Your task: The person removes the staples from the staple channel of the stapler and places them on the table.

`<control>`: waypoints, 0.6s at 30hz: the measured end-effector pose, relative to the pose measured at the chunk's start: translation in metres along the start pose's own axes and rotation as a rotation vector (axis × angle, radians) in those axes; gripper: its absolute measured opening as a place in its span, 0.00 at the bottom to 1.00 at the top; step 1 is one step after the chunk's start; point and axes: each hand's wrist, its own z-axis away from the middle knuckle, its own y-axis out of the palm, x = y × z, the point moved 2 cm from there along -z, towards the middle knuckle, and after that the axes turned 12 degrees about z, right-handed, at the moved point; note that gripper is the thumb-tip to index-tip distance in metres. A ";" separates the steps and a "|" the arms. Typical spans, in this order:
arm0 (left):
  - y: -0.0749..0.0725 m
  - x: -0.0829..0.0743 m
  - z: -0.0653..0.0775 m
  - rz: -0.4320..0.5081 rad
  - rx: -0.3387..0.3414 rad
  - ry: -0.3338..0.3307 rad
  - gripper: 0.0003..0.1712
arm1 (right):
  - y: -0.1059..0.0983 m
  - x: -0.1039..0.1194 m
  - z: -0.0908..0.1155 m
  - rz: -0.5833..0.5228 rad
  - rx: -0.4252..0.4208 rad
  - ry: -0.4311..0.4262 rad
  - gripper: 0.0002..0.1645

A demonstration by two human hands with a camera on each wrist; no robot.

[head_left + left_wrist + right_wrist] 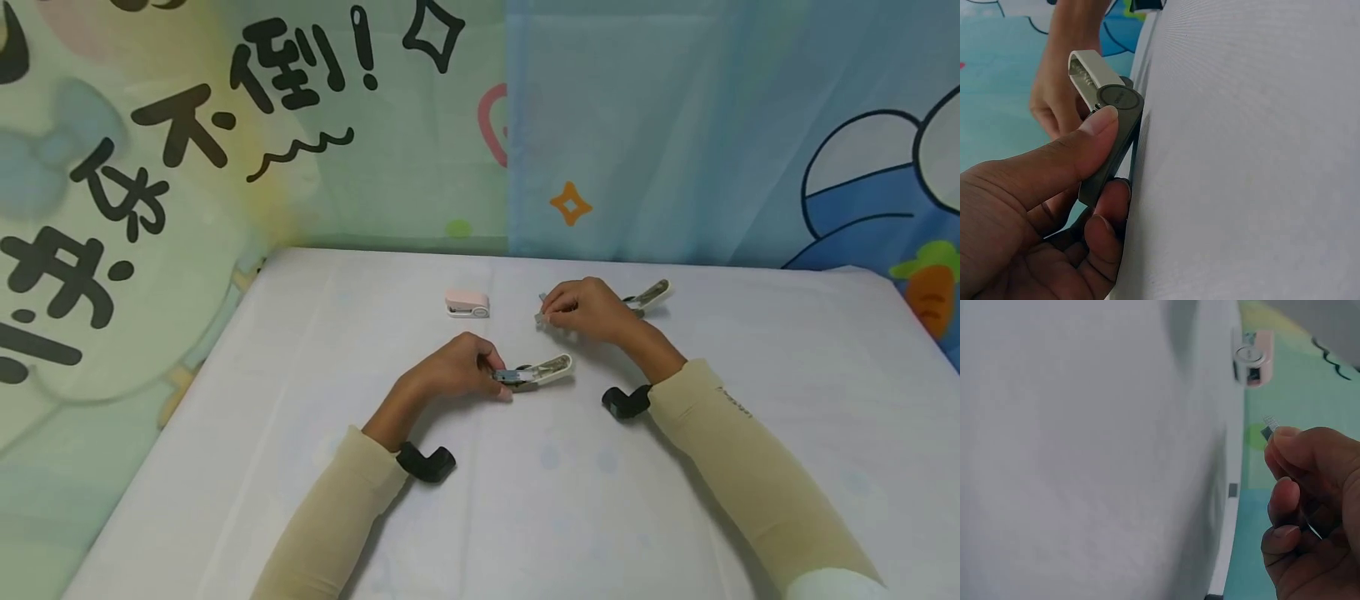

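My left hand [459,367] grips an opened grey-and-white stapler [547,369] low over the white table. In the left wrist view, the thumb presses beside the round hinge of this stapler [1120,97], whose pale top is swung up. My right hand [588,308] is farther back and to the right. Between its thumb and index finger it pinches a short strip of staples [1270,425], one end sticking out. Another opened stapler [651,295] shows behind the right hand, its near part hidden by that hand.
A small pink-and-white stapler [467,304] stands toward the back of the table [540,500]. In the right wrist view, a small grey block [1233,490] lies near the table's far edge. Printed curtains [637,125] hang behind the table. Each wrist carries a black camera mount [426,463].
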 end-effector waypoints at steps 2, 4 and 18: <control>0.000 0.000 0.000 0.003 0.001 0.005 0.13 | 0.000 -0.005 -0.005 0.028 0.015 0.007 0.05; 0.001 0.000 0.000 0.007 0.001 0.009 0.13 | 0.001 -0.008 -0.009 0.042 0.033 0.024 0.05; 0.002 -0.001 0.001 0.016 -0.009 -0.001 0.13 | -0.003 -0.015 -0.012 0.177 0.121 -0.012 0.06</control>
